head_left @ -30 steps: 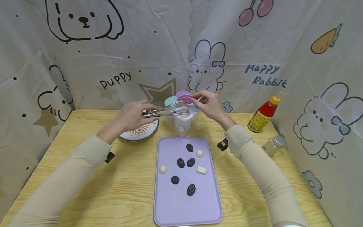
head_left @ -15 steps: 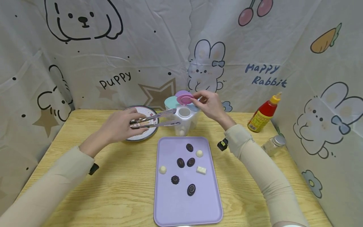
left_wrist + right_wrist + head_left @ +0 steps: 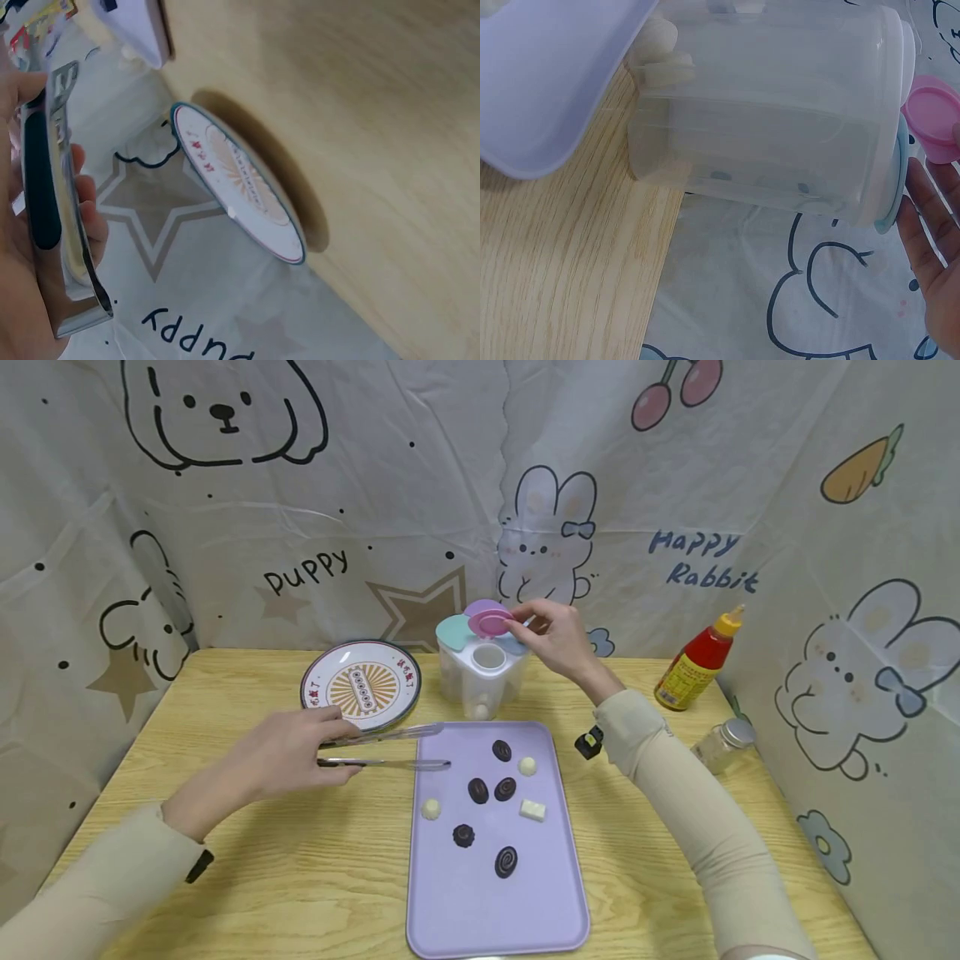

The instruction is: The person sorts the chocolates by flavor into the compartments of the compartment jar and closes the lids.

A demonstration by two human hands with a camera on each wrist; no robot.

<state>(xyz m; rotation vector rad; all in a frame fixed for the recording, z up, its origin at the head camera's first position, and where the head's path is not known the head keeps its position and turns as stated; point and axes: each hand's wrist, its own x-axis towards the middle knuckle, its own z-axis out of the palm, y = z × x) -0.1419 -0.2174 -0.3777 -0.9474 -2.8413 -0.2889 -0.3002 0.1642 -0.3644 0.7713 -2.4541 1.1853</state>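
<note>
My left hand [image 3: 281, 756] holds metal tongs [image 3: 408, 764], their arms spread apart with nothing between the tips. These tips hover over the left edge of the lilac tray [image 3: 495, 918]. On the tray lie several dark chocolates [image 3: 506, 862], two round white chocolates [image 3: 431, 809] and a white rectangular one [image 3: 532, 810]. Behind it stands a clear container [image 3: 482, 689] with coloured lids. My right hand [image 3: 551, 635] pinches the raised pink lid [image 3: 491, 622], leaving that compartment's round opening uncovered. White pieces [image 3: 656, 41] sit at the container's bottom in the right wrist view.
A patterned plate [image 3: 318, 681] stands left of the container, behind my left hand. At the right are a red sauce bottle [image 3: 690, 668] and a small jar [image 3: 726, 743] with a metal cap. A printed cloth [image 3: 420, 485] encloses the back and sides of the wooden table [image 3: 322, 868].
My left hand has carried the tongs from above the container leftward and toward me, to the tray's left edge, and the tongs have spread wider. The right hand stays on the pink lid.
</note>
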